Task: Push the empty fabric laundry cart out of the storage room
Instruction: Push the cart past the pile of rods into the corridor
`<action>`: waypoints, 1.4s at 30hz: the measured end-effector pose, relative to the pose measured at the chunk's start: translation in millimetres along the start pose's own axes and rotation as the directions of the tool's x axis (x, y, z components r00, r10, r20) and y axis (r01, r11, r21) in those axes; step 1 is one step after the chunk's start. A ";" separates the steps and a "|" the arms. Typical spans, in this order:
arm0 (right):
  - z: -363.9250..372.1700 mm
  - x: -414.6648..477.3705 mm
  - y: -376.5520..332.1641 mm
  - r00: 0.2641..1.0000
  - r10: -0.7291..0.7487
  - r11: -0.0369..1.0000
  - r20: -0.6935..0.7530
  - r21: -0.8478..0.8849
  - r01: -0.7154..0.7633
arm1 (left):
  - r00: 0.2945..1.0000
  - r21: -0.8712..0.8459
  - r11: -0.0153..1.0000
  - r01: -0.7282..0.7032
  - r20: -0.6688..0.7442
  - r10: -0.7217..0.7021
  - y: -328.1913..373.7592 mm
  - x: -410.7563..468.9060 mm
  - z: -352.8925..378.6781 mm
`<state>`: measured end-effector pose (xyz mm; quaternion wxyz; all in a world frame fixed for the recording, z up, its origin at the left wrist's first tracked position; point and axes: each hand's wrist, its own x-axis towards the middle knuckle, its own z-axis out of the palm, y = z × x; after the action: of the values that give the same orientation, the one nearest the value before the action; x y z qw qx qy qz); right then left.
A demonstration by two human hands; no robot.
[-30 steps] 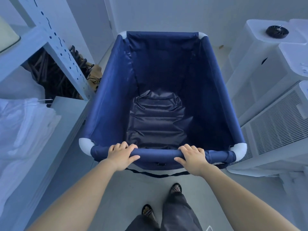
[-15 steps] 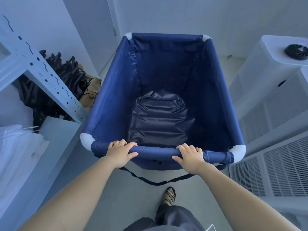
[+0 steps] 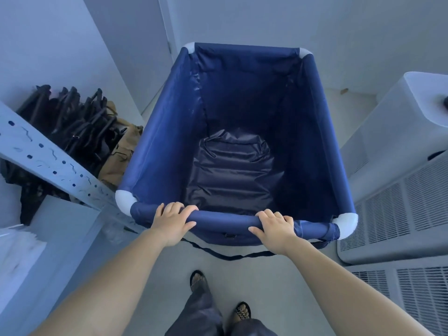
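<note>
Head view looks down into your navy laundry cart (image 3: 164, 151), standing on a pale grey floor (image 3: 155, 282) and facing a plain white wall. Left of the cart runs a perforated metal shelf post (image 3: 51, 163), with dark bags (image 3: 72, 122) and a tan one (image 3: 121, 154) behind it. Right of the cart sit white louvred units (image 3: 400, 214). Your left hand (image 3: 172, 223) and right hand (image 3: 275, 229) are both closed around the cart's near rail. No writing is readable.
</note>
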<state>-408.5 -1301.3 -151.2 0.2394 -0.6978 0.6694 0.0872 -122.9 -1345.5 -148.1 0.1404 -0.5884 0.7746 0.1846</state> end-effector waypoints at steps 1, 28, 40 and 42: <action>-4.4 7.4 1.9 1.000 0.002 1.000 0.003 0.000 -0.002 | 1.000 -0.004 1.000 -0.004 0.016 0.004 -1.5 10.1 -4.6; -129.2 224.6 16.8 0.985 0.174 0.984 0.024 -0.048 -0.172 | 0.978 0.028 0.983 -0.180 0.110 0.176 -36.3 274.8 -149.1; -186.1 330.1 47.8 0.976 0.212 0.976 0.042 0.035 -0.214 | 0.970 0.039 0.981 -0.188 0.165 0.179 -22.2 411.2 -224.3; -195.4 347.7 54.8 0.975 0.220 0.975 0.040 0.034 -0.222 | 0.967 0.035 0.981 -0.188 0.179 0.179 -14.5 433.1 -235.9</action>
<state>-470.1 -1699.1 -146.9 0.2535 -0.6127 0.7399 0.1132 -225.1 -1827.7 -127.6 0.2053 -0.4917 0.8149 0.2278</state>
